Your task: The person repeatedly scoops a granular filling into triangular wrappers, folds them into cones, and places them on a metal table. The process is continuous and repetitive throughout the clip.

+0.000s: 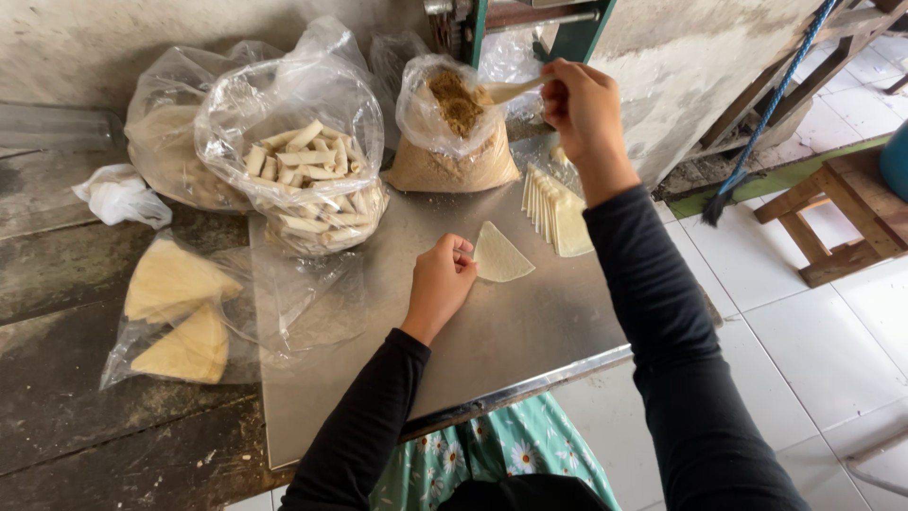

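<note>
Smooth dull-metal tabletop, glossy plastic bags

spoon handle hidden inside right hand, blue barrel cut by edge

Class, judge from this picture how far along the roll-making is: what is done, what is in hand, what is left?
Done: a bag of finished rolls. In hand: the left hand pins one wrapper on the metal table, while the right hand dips a spoon into the brown filling. Left: the fanned wrappers and bagged wrapper stacks.
</note>
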